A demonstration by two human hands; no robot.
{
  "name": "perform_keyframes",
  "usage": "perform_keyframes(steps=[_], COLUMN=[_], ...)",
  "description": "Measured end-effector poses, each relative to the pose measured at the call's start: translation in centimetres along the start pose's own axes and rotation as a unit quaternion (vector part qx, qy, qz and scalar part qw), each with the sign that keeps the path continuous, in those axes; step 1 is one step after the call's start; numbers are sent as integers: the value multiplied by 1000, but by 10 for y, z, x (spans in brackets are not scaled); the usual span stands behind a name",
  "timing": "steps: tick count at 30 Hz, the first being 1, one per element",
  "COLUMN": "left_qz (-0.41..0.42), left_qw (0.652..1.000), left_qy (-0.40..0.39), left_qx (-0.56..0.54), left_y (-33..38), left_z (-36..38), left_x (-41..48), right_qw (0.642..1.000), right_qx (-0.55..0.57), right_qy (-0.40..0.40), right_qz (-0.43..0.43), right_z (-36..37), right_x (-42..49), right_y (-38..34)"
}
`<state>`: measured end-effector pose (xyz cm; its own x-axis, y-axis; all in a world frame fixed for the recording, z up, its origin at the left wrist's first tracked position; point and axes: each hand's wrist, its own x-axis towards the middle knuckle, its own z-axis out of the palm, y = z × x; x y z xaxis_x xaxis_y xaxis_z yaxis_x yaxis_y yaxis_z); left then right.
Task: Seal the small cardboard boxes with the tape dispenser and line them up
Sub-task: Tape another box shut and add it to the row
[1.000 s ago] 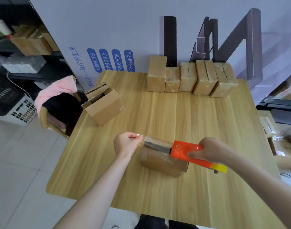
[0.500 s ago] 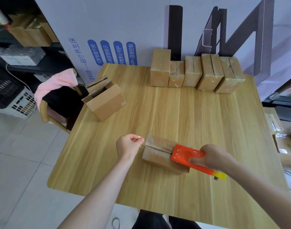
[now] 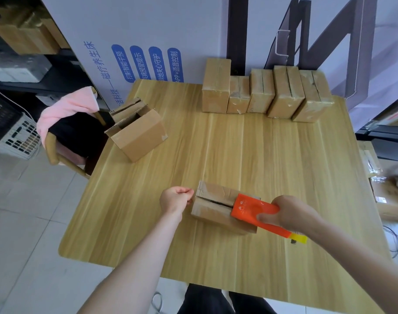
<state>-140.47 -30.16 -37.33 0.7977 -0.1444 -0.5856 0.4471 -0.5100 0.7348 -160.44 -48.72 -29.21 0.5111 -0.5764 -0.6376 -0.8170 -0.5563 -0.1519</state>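
A small cardboard box (image 3: 212,208) lies near the front of the wooden table (image 3: 238,155), its top seam still showing. My right hand (image 3: 288,214) grips the orange tape dispenser (image 3: 253,209), which rests on the right half of the box top. My left hand (image 3: 175,200) is at the box's left end with fingers curled, pinching the clear tape end against that side. The tape itself is barely visible. A row of several taped boxes (image 3: 263,96) stands along the table's back edge. One unsealed box (image 3: 136,130) with raised flaps sits at the left edge.
A chair (image 3: 64,132) draped with a pink cloth stands just left of the table. A large white printed carton (image 3: 148,41) rises behind the table. Cardboard and packaging lie on the floor (image 3: 388,189) to the right.
The left hand brought the tape end down to the box's left end. The right hand drew the dispenser rightward along the box top and lowered it onto the box.
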Motion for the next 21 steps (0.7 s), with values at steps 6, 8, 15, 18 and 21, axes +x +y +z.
perform_keyframes(steps=[6,8,15,18,21], left_qz=[-13,-18,140,171,175], left_qw=[999,995,982,976,974], left_qy=[-30,-53,83,116,109], left_qx=[18,81,94,71,90], left_y=[-7,-13,-5,-6,-21], left_z=[8,10,19,29,36], left_x=[7,5,-26,-43,-50], right_qw=[1000,1000,1000,1000,1000], right_qx=[1,-2,-1,-2,2], right_qy=[5,6,6,4,4], right_qz=[-5,-6,-4,-6,-6], right_z=[-1,-1,2,1,2], right_x=[1,0,0,1,1], right_y=[1,1,2,2,3])
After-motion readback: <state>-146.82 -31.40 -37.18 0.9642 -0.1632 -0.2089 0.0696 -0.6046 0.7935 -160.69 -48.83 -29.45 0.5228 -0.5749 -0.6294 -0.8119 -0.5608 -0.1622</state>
